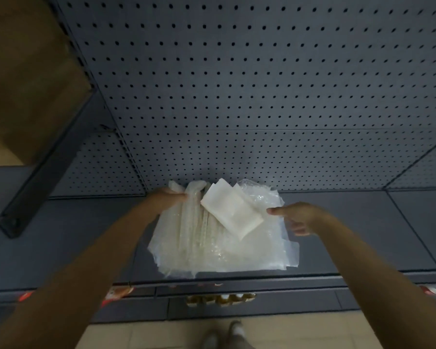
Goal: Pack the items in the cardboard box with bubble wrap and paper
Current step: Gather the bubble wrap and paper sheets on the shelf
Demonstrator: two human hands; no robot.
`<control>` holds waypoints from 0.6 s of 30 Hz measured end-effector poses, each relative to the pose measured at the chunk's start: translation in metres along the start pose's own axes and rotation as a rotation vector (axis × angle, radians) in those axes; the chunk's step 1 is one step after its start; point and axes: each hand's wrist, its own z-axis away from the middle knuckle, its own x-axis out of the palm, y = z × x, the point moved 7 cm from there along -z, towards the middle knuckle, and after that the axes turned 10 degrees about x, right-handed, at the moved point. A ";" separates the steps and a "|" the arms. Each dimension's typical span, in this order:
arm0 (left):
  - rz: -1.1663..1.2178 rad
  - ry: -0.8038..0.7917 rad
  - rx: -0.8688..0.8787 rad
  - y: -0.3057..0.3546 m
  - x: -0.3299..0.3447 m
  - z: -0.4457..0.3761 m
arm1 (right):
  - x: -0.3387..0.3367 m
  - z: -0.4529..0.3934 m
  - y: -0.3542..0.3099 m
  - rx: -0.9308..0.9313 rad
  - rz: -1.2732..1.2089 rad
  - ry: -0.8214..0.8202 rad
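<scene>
A pile of clear bubble wrap (207, 245) lies on the grey metal shelf (350, 222), reaching back to the pegboard wall. On top of it rest folded sheets of white paper (227, 207), tilted toward the right. My left hand (168, 197) is at the pile's far left edge with its fingers closed on a fold of bubble wrap. My right hand (297, 216) hovers at the pile's right side, fingers apart, thumb tip just short of the paper's right corner. No cardboard box for packing shows clearly.
A grey pegboard wall (262, 84) rises behind the shelf. A brown cardboard surface (28, 79) sits on a dark upper shelf bracket (48, 167) at the left. Packaged goods (219, 298) show on a lower shelf, and my shoes (224, 333) stand on a tan floor.
</scene>
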 end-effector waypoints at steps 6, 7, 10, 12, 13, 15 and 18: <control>0.224 0.134 -0.215 -0.041 -0.017 -0.002 | -0.017 -0.032 0.009 0.122 -0.158 -0.116; 0.237 0.143 -0.242 -0.049 -0.020 -0.003 | -0.018 -0.037 0.011 0.139 -0.168 -0.133; 0.295 0.157 -0.320 -0.073 -0.026 -0.007 | -0.018 -0.054 0.017 0.188 -0.196 -0.157; 0.344 0.158 -0.361 -0.092 -0.027 -0.013 | -0.016 -0.066 0.024 0.227 -0.223 -0.171; 0.370 0.153 -0.382 -0.101 -0.026 -0.015 | -0.015 -0.072 0.029 0.246 -0.231 -0.177; 0.439 0.154 -0.434 -0.115 -0.022 -0.018 | -0.012 -0.081 0.036 0.276 -0.238 -0.199; 0.497 0.140 -0.495 -0.132 -0.011 -0.026 | -0.008 -0.093 0.041 0.302 -0.263 -0.235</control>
